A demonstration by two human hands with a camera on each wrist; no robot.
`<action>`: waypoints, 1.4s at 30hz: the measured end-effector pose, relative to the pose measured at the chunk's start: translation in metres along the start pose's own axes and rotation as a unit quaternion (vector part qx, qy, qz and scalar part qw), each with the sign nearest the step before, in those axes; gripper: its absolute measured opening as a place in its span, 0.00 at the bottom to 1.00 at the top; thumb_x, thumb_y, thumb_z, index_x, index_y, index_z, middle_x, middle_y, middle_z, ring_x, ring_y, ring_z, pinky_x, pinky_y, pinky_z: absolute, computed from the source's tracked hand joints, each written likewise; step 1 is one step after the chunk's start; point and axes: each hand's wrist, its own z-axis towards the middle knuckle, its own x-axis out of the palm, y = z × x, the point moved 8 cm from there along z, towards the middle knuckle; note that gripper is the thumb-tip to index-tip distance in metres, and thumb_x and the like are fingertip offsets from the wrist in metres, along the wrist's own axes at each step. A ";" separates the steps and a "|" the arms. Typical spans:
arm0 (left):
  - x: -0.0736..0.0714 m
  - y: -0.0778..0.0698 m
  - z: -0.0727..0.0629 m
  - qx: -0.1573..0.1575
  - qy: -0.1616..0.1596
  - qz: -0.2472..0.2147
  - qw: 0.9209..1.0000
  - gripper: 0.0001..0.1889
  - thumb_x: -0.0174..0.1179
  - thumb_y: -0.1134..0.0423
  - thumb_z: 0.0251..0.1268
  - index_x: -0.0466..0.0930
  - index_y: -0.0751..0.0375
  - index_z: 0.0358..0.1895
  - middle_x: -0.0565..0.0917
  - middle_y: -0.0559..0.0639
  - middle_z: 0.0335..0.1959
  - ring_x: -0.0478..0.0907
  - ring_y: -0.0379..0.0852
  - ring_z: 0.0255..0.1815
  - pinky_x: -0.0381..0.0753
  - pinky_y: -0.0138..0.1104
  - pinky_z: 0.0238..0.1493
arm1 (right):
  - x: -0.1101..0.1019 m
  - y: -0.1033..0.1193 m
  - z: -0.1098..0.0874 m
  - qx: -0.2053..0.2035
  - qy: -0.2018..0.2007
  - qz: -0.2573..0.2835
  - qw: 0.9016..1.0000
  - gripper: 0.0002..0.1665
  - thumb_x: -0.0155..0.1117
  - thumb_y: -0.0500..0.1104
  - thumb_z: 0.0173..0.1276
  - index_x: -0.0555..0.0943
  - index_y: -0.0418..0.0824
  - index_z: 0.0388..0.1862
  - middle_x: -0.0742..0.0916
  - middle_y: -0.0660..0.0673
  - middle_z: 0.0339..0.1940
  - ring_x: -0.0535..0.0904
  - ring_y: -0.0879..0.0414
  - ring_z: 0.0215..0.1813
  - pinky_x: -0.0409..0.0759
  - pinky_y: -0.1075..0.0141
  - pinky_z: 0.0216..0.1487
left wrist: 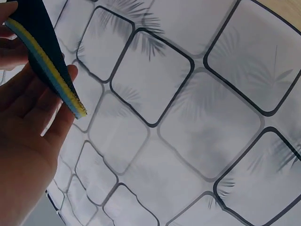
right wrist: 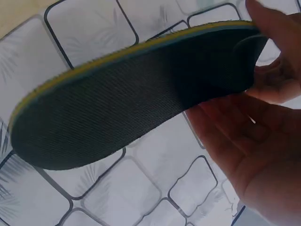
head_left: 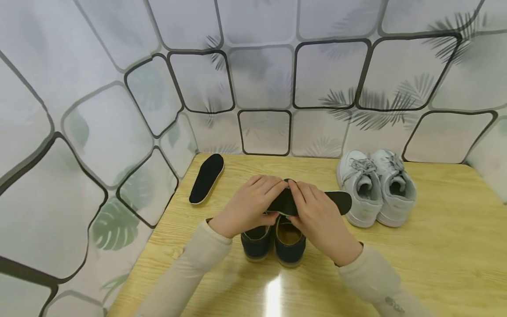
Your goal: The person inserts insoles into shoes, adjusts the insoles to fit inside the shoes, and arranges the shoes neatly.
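Note:
Both hands hold a black insole (head_left: 341, 202) above a pair of dark shoes. My left hand (head_left: 251, 203) grips one end, thumb below and fingers over the top. Near the middle, my right hand (head_left: 320, 218) grips it too, and the other end sticks out to the right. A yellow and blue layered edge shows on the insole (right wrist: 108, 94) in the right wrist view. Beneath the hands, the dark left shoe (head_left: 255, 248) and dark right shoe (head_left: 292, 251) stand side by side, heels towards me, their fronts hidden by the hands and insole.
A second black insole (head_left: 207, 178) lies at the back left of the wooden table (head_left: 447, 246). White lace-up sneakers (head_left: 360, 193) stand as a pair to the right of the hands. A patterned wall covering (head_left: 263, 132) rises behind the table and along its left side.

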 end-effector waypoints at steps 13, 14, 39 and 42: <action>0.009 0.004 0.011 -0.042 -0.035 -0.028 0.998 0.38 0.71 0.52 0.55 0.65 0.63 0.65 0.69 0.60 0.62 0.67 0.55 0.65 0.67 0.44 0.64 | -0.004 -0.102 -0.027 0.346 0.024 0.280 0.895 0.31 0.74 0.55 0.56 0.79 0.32 0.46 0.85 0.39 0.36 0.83 0.51 0.33 0.81 0.64 0.33; 0.015 -0.001 0.012 -0.031 -0.020 -0.030 0.999 0.32 0.71 0.53 0.55 0.71 0.62 0.61 0.72 0.58 0.59 0.70 0.53 0.61 0.70 0.42 0.61 | -0.001 -0.106 -0.035 0.382 0.049 0.305 0.871 0.33 0.72 0.59 0.57 0.79 0.33 0.47 0.86 0.39 0.37 0.84 0.53 0.34 0.81 0.65 0.34; 0.114 -0.021 0.012 -0.069 0.174 0.142 0.972 0.07 0.62 0.58 0.65 0.86 0.46 0.29 0.73 0.46 0.38 0.62 0.44 0.36 0.64 0.32 0.36 | 0.022 -0.044 -0.085 0.359 0.334 0.364 0.792 0.20 0.68 0.53 0.59 0.75 0.40 0.21 0.75 0.49 0.11 0.72 0.56 0.12 0.75 0.62 0.17; 0.114 -0.018 0.013 -0.087 0.181 0.118 0.973 0.06 0.62 0.58 0.65 0.86 0.47 0.29 0.74 0.46 0.36 0.64 0.44 0.34 0.64 0.32 0.35 | 0.028 -0.034 -0.076 0.328 0.347 0.367 0.799 0.19 0.68 0.52 0.57 0.74 0.41 0.19 0.74 0.51 0.09 0.69 0.59 0.10 0.73 0.62 0.16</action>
